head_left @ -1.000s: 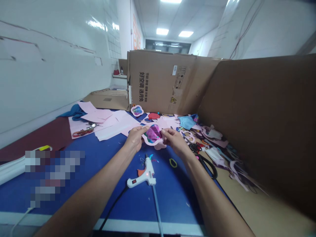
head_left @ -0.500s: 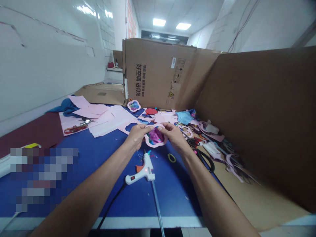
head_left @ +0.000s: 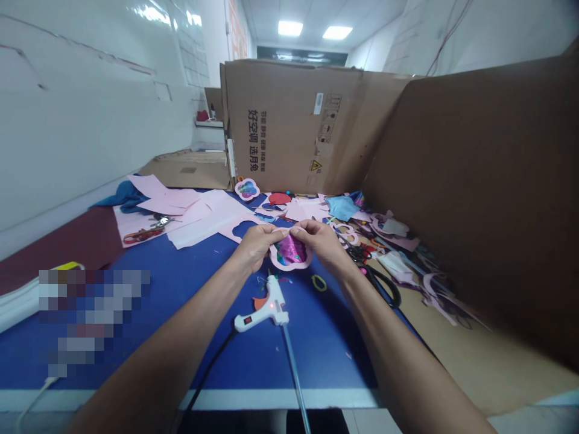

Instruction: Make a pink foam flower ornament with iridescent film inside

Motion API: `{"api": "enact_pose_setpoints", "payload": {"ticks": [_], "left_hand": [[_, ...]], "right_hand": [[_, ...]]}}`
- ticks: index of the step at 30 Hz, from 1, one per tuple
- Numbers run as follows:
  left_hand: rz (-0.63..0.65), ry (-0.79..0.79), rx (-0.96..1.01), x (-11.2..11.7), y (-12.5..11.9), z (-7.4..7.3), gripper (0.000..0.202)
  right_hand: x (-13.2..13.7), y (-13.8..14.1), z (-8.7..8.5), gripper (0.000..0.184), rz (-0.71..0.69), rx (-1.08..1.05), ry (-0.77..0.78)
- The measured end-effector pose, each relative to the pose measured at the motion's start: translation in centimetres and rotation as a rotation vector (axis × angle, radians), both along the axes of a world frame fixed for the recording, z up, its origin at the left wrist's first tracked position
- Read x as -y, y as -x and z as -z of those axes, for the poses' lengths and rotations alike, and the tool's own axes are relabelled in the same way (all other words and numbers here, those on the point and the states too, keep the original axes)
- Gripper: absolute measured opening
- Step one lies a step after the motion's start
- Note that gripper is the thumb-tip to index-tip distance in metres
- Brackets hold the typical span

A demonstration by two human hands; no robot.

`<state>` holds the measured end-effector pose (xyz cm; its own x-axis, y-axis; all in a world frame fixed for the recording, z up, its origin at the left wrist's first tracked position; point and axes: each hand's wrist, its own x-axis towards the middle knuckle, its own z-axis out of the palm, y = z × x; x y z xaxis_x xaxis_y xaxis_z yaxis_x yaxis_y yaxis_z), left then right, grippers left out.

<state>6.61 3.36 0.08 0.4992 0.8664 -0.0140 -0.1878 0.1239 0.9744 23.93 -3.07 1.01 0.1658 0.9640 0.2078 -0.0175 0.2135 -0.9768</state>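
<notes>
Both hands hold a pink flower-shaped paper frame with a shiny magenta and blue foil centre, a little above the blue table. My left hand pinches its upper left edge. My right hand pinches its upper right edge, so the fingertips of both hands nearly meet at the top. A white hot glue gun lies on the table just below the hands, its black cord running toward me.
Pink paper sheets and red-handled scissors lie at the left. Black scissors, paper scraps and a second finished flower lie right and behind. Tall cardboard walls close off the back and right side.
The hands have slid together along the frame's top edge, from its sides to nearly touching. The frame now hangs below the fingers, tilted toward me.
</notes>
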Motion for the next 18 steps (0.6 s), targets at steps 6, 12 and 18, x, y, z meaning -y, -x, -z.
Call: {"api": "enact_pose_setpoints", "payload": {"ticks": [6, 12, 18], "left_hand": [[0.018, -0.007, -0.014, -0.02, -0.03, -0.01, 0.038], [0.037, 0.034, -0.038, 0.01, 0.12, -0.16, 0.036], [0.048, 0.04, -0.035, 0.21, 0.14, -0.26, 0.034]], "right_hand": [[0.17, -0.12, -0.32, 0.051, -0.018, 0.039, 0.023], [0.24, -0.28, -0.29, 0.05, -0.046, 0.079, 0.024], [0.15, -0.35, -0.21, 0.051, -0.036, 0.098, 0.028]]}}
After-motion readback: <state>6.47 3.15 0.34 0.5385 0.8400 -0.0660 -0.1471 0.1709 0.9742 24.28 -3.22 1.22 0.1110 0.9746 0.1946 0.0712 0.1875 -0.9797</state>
